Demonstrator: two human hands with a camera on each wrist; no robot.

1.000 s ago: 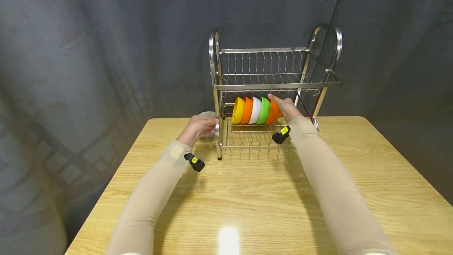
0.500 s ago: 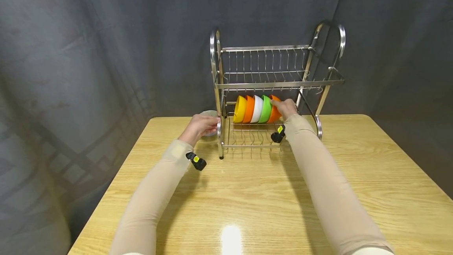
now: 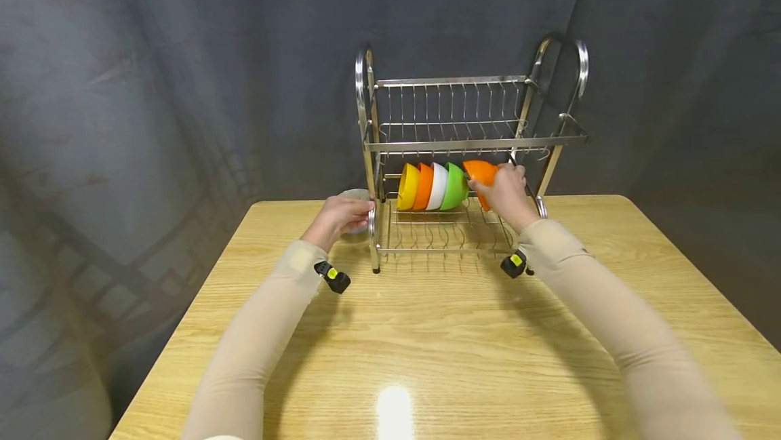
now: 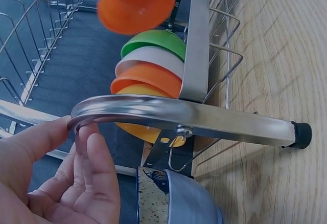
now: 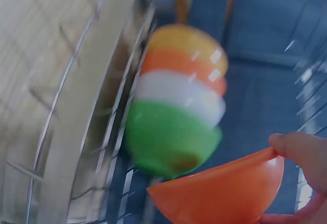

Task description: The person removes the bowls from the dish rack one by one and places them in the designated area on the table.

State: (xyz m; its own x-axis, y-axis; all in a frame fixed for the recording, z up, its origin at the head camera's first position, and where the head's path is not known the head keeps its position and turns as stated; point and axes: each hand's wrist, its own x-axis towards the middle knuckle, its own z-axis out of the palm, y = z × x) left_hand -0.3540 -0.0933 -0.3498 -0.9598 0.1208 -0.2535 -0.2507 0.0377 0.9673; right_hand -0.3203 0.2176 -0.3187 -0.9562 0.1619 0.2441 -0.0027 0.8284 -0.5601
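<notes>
With your right hand [image 3: 509, 189] you grasp the orange bowl [image 3: 480, 172] by its edge; it is tilted, on the left side of this hand. Farther to the left of the same hand, the green bowl [image 3: 455, 188], white bowl [image 3: 438, 188], second orange bowl [image 3: 424, 188] and yellow bowl [image 3: 408, 188] stand nested in the metal rack [image 3: 476, 145]. Your left hand [image 3: 339, 216] pinches the rack's curved tube, and the blue-grey bowl [image 4: 193, 198] is just beside this hand.

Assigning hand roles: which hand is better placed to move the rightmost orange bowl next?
Likely the right hand: it holds that orange bowl, while the left hand holds the rack's frame.
</notes>
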